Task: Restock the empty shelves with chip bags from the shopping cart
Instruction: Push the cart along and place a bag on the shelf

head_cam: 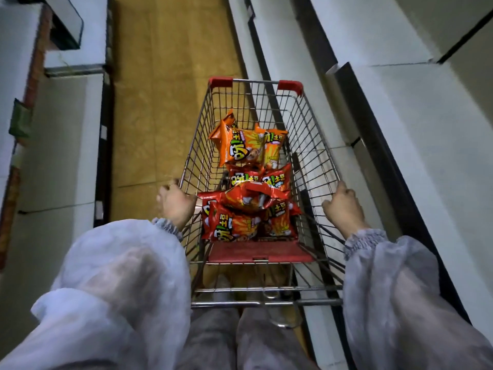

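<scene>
A wire shopping cart [314, 129] with red corner caps stands in the aisle in front of me. Several chip bags lie inside it: orange bags [240, 145] toward the far end and red bags [240, 222] piled near me. My left hand [174, 202] grips the cart's left rim. My right hand [344, 206] grips the right rim. Both arms wear pale translucent sleeves. White shelves [416, 110] run along the right, bare where visible.
More white shelving [61, 145] lines the left side, with a green packet [20, 118] at its edge. A tan tiled floor [160, 89] stretches ahead of the cart. The cart's red seat flap [256, 253] lies folded near me.
</scene>
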Action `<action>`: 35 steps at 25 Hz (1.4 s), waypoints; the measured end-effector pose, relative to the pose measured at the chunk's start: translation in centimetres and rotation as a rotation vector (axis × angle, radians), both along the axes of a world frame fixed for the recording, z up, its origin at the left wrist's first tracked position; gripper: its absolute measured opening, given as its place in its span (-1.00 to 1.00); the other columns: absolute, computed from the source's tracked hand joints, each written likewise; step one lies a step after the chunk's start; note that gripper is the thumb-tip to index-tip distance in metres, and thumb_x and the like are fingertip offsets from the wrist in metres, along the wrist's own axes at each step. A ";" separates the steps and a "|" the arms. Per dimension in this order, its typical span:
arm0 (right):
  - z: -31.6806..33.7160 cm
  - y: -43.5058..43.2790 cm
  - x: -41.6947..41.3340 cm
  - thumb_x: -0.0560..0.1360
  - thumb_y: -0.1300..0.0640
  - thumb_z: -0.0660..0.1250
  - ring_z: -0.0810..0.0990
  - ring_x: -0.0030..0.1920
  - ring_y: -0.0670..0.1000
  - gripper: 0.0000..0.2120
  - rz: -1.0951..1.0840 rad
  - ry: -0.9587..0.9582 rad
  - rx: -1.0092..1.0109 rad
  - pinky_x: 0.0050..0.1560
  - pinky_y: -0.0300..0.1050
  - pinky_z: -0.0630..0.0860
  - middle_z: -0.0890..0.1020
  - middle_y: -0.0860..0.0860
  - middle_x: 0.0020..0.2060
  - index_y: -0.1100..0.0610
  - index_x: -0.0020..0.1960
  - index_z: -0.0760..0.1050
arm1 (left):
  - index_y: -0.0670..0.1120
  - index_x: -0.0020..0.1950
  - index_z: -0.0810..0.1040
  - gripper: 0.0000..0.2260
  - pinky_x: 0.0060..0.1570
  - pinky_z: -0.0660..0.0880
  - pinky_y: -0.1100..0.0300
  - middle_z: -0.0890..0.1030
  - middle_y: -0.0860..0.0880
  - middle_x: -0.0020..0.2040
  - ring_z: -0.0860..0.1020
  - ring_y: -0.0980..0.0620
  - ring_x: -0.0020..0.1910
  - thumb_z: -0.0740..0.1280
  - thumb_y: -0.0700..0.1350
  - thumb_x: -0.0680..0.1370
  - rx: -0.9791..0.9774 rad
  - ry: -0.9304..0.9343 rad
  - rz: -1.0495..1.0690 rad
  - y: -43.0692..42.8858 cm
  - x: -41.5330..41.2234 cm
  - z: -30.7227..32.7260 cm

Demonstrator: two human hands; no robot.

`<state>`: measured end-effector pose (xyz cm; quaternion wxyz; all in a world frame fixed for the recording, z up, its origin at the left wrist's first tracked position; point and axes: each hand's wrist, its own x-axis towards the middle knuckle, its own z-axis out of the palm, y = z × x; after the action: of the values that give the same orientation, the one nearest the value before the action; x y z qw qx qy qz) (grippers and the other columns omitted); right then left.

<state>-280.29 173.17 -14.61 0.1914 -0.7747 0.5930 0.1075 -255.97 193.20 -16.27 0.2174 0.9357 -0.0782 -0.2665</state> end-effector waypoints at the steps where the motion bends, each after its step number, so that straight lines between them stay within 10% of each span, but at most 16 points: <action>1: -0.6 -0.2 -0.2 0.52 0.22 0.20 0.41 0.23 0.31 -0.47 0.002 -0.007 -0.002 0.18 0.09 0.39 0.36 0.32 0.28 0.24 0.43 0.11 | -0.19 0.42 0.29 -0.54 0.27 0.39 -0.08 0.40 -0.25 0.32 0.41 -0.21 0.29 0.29 -0.16 0.55 0.004 -0.006 0.016 0.0 0.0 -0.7; 14: -2.8 -4.9 2.3 0.48 0.41 0.11 0.47 0.16 0.28 -0.39 0.128 -0.081 -0.087 0.16 0.05 0.42 0.42 0.29 0.24 0.26 0.50 0.07 | -0.18 0.24 0.47 -0.74 -0.06 0.41 0.01 0.56 -0.22 0.11 0.54 -0.20 0.07 0.12 -0.11 0.65 0.135 -0.142 0.132 -2.9 3.5 -2.1; 19: -2.4 -7.8 5.4 0.50 0.38 0.12 0.42 0.23 0.27 -0.38 0.199 -0.111 -0.021 0.22 0.03 0.37 0.35 0.29 0.30 0.27 0.51 -0.01 | -0.18 0.40 0.34 -0.60 0.22 0.43 -0.11 0.44 -0.24 0.33 0.46 -0.21 0.26 0.23 -0.06 0.60 -0.028 -0.125 0.115 -4.2 6.6 -1.2; 27: -1.7 -11.5 7.5 0.51 0.39 0.11 0.45 0.21 0.14 -0.31 0.184 -0.153 0.113 0.08 -0.02 0.48 0.29 0.21 0.42 0.10 0.54 -0.11 | -0.01 0.40 0.38 -0.33 0.30 0.32 0.20 0.40 0.03 0.36 0.38 0.09 0.31 0.14 0.35 0.41 -0.203 0.062 -0.916 -4.2 -6.0 9.4; 35: -1.2 -12.6 9.1 0.52 0.40 0.10 0.35 0.35 0.19 -0.34 0.219 -0.107 0.092 0.33 0.03 0.36 0.29 0.19 0.41 0.16 0.54 -0.08 | 0.02 0.33 0.47 -0.44 -0.03 0.45 0.45 0.55 0.06 0.25 0.53 0.22 0.07 0.20 0.29 0.44 -0.250 0.221 -0.993 -4.6 -7.5 11.4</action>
<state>-271.22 160.53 -15.80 0.2453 -0.8299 0.4882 0.1132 -263.51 188.58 -4.91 0.1817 0.7192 -0.5200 -0.4234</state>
